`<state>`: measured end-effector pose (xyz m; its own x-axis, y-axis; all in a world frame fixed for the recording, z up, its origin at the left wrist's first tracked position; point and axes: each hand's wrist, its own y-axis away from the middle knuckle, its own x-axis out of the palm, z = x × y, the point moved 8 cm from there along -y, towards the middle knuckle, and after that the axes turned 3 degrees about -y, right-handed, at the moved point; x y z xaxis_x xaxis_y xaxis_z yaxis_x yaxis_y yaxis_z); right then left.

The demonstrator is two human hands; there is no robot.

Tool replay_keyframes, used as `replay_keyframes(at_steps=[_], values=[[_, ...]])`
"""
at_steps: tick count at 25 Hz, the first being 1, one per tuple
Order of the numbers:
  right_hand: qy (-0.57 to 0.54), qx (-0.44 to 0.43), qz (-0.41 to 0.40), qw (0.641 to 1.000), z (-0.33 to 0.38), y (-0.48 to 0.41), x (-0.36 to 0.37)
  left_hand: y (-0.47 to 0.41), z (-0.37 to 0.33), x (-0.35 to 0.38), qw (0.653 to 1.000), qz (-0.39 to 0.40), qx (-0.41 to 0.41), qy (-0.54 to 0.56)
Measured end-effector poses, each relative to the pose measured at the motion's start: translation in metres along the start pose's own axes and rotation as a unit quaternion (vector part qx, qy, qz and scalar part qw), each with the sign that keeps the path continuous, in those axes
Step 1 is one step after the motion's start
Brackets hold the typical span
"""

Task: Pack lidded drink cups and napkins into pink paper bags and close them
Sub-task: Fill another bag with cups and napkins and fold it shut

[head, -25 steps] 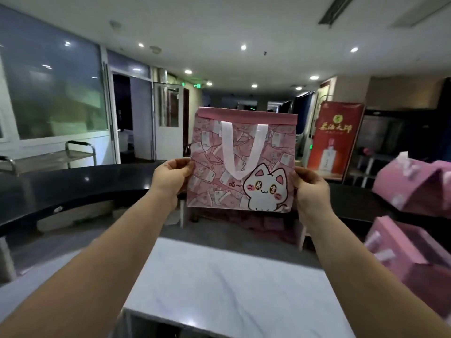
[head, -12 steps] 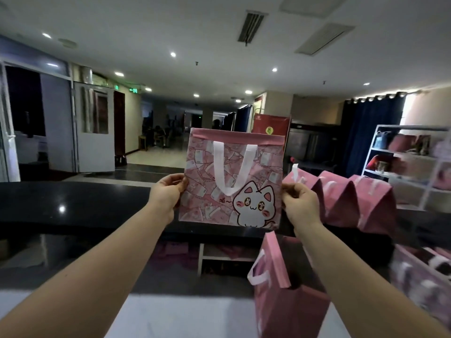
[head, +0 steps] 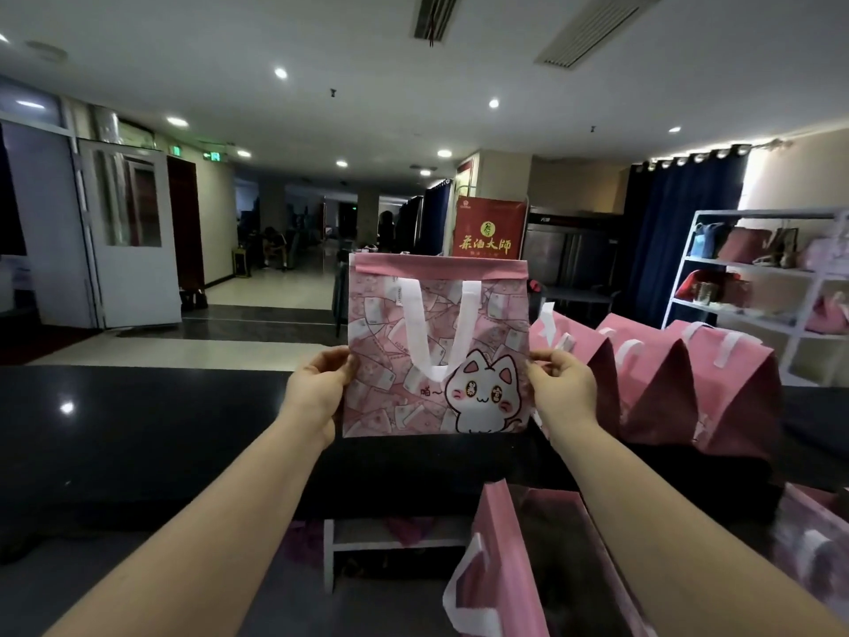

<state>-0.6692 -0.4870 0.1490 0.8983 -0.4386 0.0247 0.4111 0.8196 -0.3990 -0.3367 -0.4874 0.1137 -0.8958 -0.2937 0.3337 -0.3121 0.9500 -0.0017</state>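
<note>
A flat pink bag point(head: 399, 360) with a white cat print and a white handle loop hangs upright in front of me at arm's length, its top folded over. My left hand point(head: 317, 393) grips its left edge. At the right edge my right hand point(head: 563, 388) pinches the bag. No cup or napkin shows in this view.
A black counter point(head: 138, 434) runs across behind the bag. Three closed pink bags point(head: 716, 383) stand on it at the right. An open pink bag point(head: 514, 572) sits close below my right arm. White shelves point(head: 753, 291) hold handbags at far right.
My view has swung right and lifted, bringing the row of closed bags and the shelves into sight. Both hands keep the same hold on the bag's sides.
</note>
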Motion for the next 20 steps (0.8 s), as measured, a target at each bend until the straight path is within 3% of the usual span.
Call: replay_keyframes(at_steps=[9,16,20], values=[[0.013,0.115,0.176,0.978,-0.128,-0.085,0.071,-0.089,0.103,0.038,0.997,-0.07,0.014,0.025],[0.01,0.176,0.433,0.884,-0.188,-0.07,0.092,-0.05,0.176,0.121,0.994,-0.104,0.029,-0.035],[0.047,0.162,0.401,0.901,-0.198,-0.087,0.069,-0.045,0.182,0.186,0.991,-0.011,0.05,-0.121]])
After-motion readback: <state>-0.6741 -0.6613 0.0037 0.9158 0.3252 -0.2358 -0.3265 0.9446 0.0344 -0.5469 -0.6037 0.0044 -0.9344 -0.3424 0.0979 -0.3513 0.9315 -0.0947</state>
